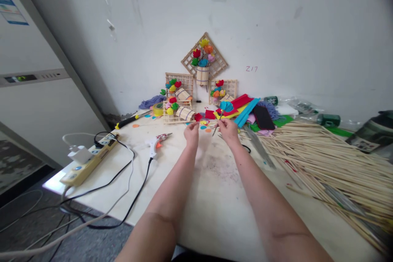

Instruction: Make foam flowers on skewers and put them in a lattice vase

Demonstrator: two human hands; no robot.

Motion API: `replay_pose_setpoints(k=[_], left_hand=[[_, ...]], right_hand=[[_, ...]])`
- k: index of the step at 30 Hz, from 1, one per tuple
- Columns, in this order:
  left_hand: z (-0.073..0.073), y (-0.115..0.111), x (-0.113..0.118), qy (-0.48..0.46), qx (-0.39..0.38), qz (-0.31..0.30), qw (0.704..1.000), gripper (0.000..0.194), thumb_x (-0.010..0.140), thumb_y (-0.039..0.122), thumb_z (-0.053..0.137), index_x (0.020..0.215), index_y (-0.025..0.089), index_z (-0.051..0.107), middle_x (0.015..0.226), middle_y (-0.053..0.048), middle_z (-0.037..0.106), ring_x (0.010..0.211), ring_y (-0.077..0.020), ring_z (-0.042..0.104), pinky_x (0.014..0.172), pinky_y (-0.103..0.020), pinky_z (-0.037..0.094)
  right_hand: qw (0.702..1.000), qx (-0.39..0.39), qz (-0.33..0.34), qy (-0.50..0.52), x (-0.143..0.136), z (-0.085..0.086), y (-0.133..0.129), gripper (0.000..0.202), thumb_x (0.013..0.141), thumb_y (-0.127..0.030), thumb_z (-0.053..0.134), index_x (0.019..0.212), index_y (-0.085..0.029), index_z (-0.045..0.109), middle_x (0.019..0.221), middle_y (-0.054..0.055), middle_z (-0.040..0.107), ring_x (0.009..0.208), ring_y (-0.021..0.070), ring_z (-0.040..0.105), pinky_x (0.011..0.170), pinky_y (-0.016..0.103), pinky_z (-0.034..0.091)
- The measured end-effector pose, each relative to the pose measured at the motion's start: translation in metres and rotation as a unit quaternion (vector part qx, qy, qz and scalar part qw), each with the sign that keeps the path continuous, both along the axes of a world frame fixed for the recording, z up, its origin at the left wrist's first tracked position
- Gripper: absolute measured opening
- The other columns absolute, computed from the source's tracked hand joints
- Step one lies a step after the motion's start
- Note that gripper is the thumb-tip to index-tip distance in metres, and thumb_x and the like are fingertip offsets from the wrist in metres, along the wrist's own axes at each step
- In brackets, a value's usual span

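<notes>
My right hand (pixel 229 130) pinches the thin dark stem of a blue paper flower (pixel 226 107), which stands upright above the fingers. The stem's lower end sticks out below the hand, slanting to the left. To its left, my left hand (pixel 192 132) is held over the table with the fingertips pressed together; what they hold, if anything, is too small to make out. Just beyond the hands lie red paper pieces (pixel 198 117) and small orange and blue paper discs (pixel 208 130). A small lattice panel with paper flowers and a stick basket (pixel 185 113) lies behind my left hand.
A white glue gun (pixel 154 145) rests at left, its cord trailing off the table edge. Beyond it is a power strip (pixel 89 161). Wooden sticks (pixel 331 159) cover the right side, near a black phone (pixel 264 117) and coloured paper. A flower-decorated lattice (pixel 217 63) hangs on the wall.
</notes>
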State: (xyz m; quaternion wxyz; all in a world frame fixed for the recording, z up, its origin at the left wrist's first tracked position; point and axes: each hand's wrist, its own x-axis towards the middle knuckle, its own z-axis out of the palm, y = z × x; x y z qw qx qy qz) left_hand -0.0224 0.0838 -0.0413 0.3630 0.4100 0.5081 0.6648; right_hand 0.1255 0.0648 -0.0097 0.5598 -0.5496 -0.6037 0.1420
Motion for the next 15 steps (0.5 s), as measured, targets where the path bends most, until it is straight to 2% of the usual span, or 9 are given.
replay_pose_setpoints(k=[2, 5, 8, 12, 15], left_hand=[[0.003, 0.016, -0.013, 0.033, -0.087, 0.102, 0.991, 0.024, 0.071, 0.024, 0.054, 0.089, 0.013, 0.065, 0.084, -0.007, 0.068, 0.080, -0.0167, 0.064, 0.073, -0.026, 0.048], [0.012, 0.040, -0.042, 0.058, -0.116, 0.154, 0.980, 0.025, 0.070, 0.019, 0.056, 0.093, 0.013, 0.063, 0.090, -0.008, 0.067, 0.087, -0.0186, 0.063, 0.078, -0.027, 0.046], [0.024, 0.056, -0.076, 0.091, -0.142, 0.188, 0.968, 0.029, 0.070, 0.016, 0.056, 0.099, 0.014, 0.061, 0.098, -0.011, 0.065, 0.094, -0.0222, 0.061, 0.083, -0.031, 0.044], [0.033, 0.066, -0.115, 0.135, -0.191, 0.209, 0.950, 0.034, 0.071, 0.015, 0.062, 0.104, 0.011, 0.058, 0.100, -0.016, 0.063, 0.099, -0.0276, 0.058, 0.084, -0.037, 0.044], [0.036, 0.068, -0.132, 0.173, -0.205, 0.213, 0.940, 0.031, 0.078, 0.025, 0.060, 0.106, 0.011, 0.056, 0.104, -0.014, 0.060, 0.099, -0.0238, 0.057, 0.084, -0.039, 0.046]], right_hand=[[0.999, -0.022, 0.021, 0.013, -0.002, -0.001, -0.001, 0.024, 0.074, -0.040, 0.047, 0.068, -0.020, 0.058, 0.062, 0.003, 0.066, 0.048, 0.0150, 0.055, 0.052, 0.027, 0.043], [0.998, -0.032, 0.047, 0.020, -0.006, -0.004, -0.002, 0.021, 0.073, -0.039, 0.047, 0.071, -0.020, 0.056, 0.063, 0.003, 0.066, 0.045, 0.0147, 0.054, 0.050, 0.027, 0.043], [0.997, -0.031, 0.061, 0.041, -0.008, -0.008, 0.001, 0.020, 0.071, -0.039, 0.049, 0.072, -0.020, 0.054, 0.064, 0.003, 0.067, 0.045, 0.0148, 0.054, 0.049, 0.027, 0.043], [0.993, -0.050, 0.072, 0.085, -0.009, -0.009, 0.002, 0.021, 0.069, -0.040, 0.051, 0.072, -0.019, 0.054, 0.066, 0.003, 0.067, 0.042, 0.0136, 0.053, 0.046, 0.027, 0.043], [0.989, -0.064, 0.078, 0.107, -0.010, -0.005, -0.001, 0.023, 0.068, -0.041, 0.052, 0.070, -0.019, 0.055, 0.065, 0.004, 0.066, 0.043, 0.0131, 0.053, 0.044, 0.026, 0.042]])
